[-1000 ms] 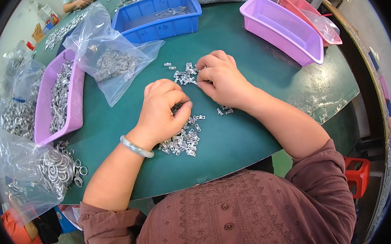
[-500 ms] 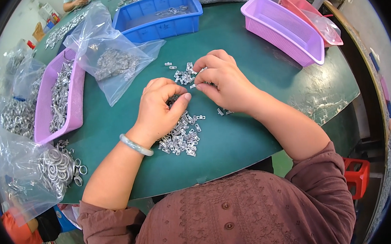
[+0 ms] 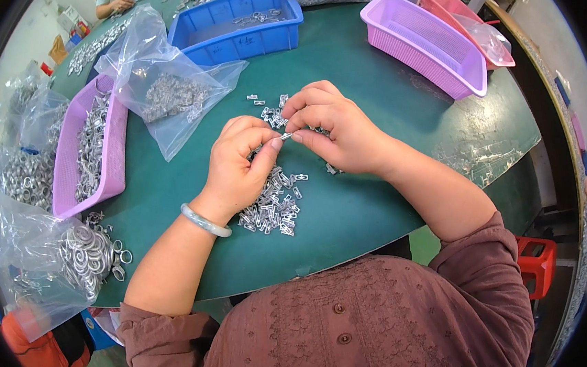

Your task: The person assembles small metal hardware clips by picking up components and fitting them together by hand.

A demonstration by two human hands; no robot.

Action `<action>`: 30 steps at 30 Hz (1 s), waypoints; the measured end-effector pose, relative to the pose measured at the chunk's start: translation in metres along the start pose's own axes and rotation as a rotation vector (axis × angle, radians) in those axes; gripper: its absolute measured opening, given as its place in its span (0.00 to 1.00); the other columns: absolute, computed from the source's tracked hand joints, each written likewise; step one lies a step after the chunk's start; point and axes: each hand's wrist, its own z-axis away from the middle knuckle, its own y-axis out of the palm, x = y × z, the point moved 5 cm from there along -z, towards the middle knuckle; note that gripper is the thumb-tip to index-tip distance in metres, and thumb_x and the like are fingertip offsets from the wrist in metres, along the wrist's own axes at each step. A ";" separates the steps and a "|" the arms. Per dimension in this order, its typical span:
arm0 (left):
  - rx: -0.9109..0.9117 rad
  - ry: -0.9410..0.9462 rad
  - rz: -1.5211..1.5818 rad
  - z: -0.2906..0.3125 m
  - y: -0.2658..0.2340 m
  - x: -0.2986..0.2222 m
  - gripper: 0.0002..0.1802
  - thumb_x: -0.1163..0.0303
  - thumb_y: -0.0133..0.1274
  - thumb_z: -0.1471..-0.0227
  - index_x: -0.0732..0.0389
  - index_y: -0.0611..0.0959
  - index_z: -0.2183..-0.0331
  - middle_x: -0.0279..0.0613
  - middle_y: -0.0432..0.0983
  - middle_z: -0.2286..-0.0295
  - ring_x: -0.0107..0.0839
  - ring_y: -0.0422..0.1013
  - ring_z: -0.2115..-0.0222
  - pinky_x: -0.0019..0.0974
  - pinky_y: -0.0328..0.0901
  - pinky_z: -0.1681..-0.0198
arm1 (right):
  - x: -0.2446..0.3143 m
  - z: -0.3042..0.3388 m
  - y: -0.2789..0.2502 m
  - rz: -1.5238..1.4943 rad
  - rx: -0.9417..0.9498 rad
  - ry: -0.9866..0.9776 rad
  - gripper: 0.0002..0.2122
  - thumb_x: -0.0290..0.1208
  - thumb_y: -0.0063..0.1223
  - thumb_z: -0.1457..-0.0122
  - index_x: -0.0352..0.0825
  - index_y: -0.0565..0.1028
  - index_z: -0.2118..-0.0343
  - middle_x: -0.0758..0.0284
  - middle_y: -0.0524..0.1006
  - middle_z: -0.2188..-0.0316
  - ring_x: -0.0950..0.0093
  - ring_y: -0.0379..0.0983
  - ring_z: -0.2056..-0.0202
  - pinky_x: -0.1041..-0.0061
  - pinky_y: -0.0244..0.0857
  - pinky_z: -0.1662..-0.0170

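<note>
Between my two hands is a small silver metal piece [image 3: 286, 136], rectangular as far as it shows. My left hand [image 3: 238, 161] pinches its left end with thumb and forefinger. On its right end the thumb and fingertips of my right hand [image 3: 339, 129] are closed. Below and partly behind my left hand lies a loose pile of small silver rectangular metal pieces [image 3: 268, 212] on the green tabletop [image 3: 351, 213]. Just beyond my fingertips sits a smaller cluster of similar pieces [image 3: 274, 118], partly hidden by my right hand.
At left stand a purple basket [image 3: 120, 152] of metal parts and a clear bag [image 3: 35, 273] near spilled rings [image 3: 88, 251]. Beyond my left hand lies another bag [image 3: 176, 99] before a blue bin [image 3: 248, 47]. A purple basket [image 3: 428, 49] stands far right. Another person's hands [image 3: 121, 4] show far left.
My right hand has shifted slightly left, toward the left fingertips. The small metal piece now shows between both hands' fingers.
</note>
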 end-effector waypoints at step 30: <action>-0.106 0.270 -0.170 -0.001 -0.004 -0.023 0.06 0.81 0.58 0.57 0.64 0.78 0.73 0.43 0.72 0.70 0.42 0.70 0.64 0.39 0.65 0.60 | 0.006 0.000 -0.002 -0.033 -0.060 -0.050 0.04 0.23 0.58 0.53 0.36 0.75 0.73 0.68 0.76 0.63 0.65 0.66 0.57 0.67 0.63 0.54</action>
